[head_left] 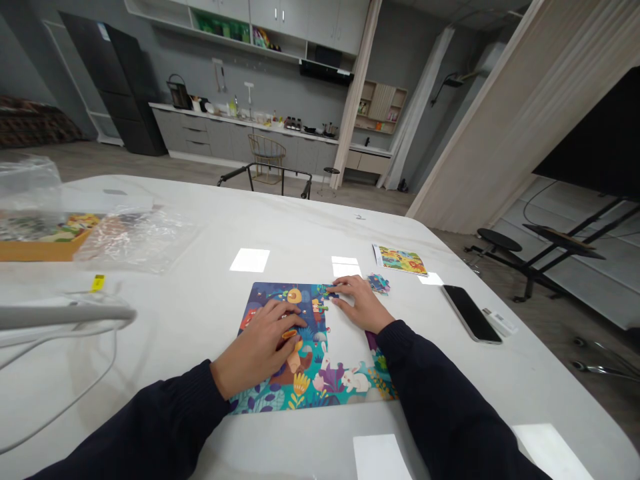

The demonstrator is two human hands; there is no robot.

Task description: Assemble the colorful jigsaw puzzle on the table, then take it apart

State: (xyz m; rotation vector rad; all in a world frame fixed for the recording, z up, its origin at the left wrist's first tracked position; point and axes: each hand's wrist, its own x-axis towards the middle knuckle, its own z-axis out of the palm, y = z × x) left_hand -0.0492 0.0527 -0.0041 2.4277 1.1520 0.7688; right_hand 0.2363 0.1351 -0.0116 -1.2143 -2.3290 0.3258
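Observation:
A colourful jigsaw puzzle (300,393) lies on the white table, with bunnies, flowers and plants printed on it. A white gap shows inside its right half. My left hand (265,337) rests on the left part of the puzzle, fingers spread and partly covering the picture. At the top edge, beside the gap, my right hand (361,301) has thumb and fingertips close together on a small dark puzzle piece (332,295), mostly hidden by the fingers. Loose puzzle pieces (379,284) sit in a small pile just right of that hand.
A picture card (400,260) and a black-screened phone (471,313) lie to the right. On the left are a clear plastic bag (145,237), an orange-sided box (45,250) and a grey bar (65,316) with white cables. A chair (265,179) stands beyond the far table edge.

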